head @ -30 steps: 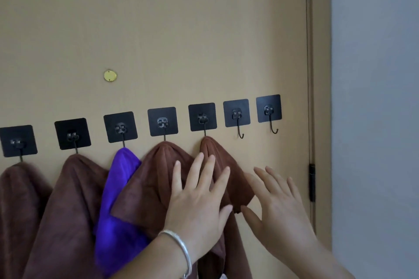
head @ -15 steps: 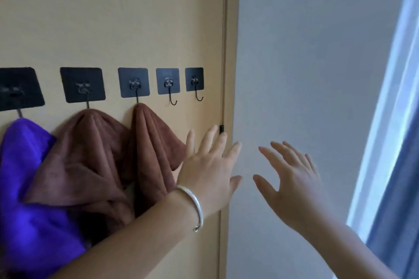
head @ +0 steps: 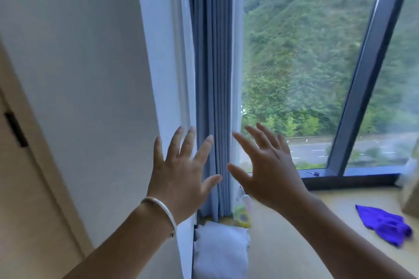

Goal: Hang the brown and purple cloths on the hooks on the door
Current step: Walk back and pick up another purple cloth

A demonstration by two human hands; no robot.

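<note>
Left hand (head: 181, 179) and right hand (head: 269, 174) raised side by side — fingers splayed wide, nothing held — purple cloth (head: 383, 224) well apart.

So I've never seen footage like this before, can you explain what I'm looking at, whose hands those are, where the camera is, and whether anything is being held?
The camera is worn on a person's head, so you see roughly what they see, looking forward and down. There is no robot here. The two hands belong to the wearer: the left hand, with a silver bracelet on its wrist, and the right hand. Both are raised with fingers spread, and neither holds anything.

Ahead of them is a blue curtain beside a large window that looks onto a green hillside. On the pale ledge below the window lies a crumpled purple cloth, untouched. At the far left is the edge of a tan door; no hooks show in this picture.
</note>
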